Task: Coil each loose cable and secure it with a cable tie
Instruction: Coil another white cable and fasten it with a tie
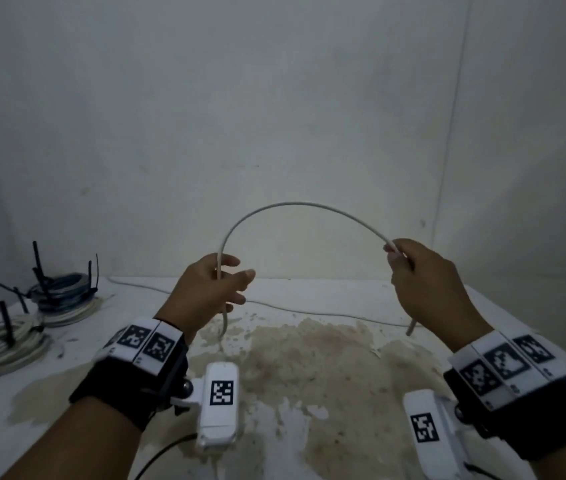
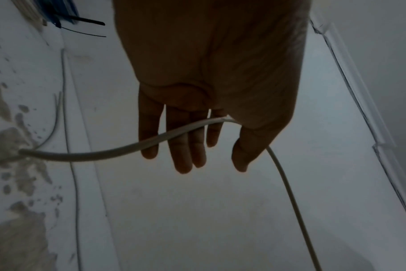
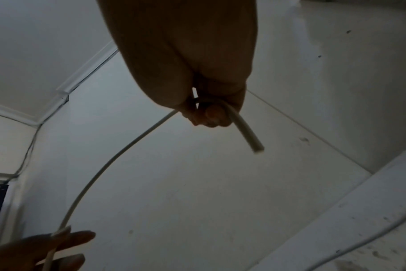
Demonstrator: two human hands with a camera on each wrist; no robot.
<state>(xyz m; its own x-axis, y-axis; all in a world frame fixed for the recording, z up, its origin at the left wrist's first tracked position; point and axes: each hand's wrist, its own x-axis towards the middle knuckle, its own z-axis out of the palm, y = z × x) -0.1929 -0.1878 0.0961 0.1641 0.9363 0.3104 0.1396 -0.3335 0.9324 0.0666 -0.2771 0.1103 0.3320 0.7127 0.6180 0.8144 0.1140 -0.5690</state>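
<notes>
We see a thin white cable arching high between both hands, its cut end hanging below the right fist, its long remainder trailing across the stained table; it is not yet coiled.

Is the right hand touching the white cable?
Touching. In the right wrist view, the right hand has its fingers curled round the white cable, whose cut end sticks out past them.
</notes>
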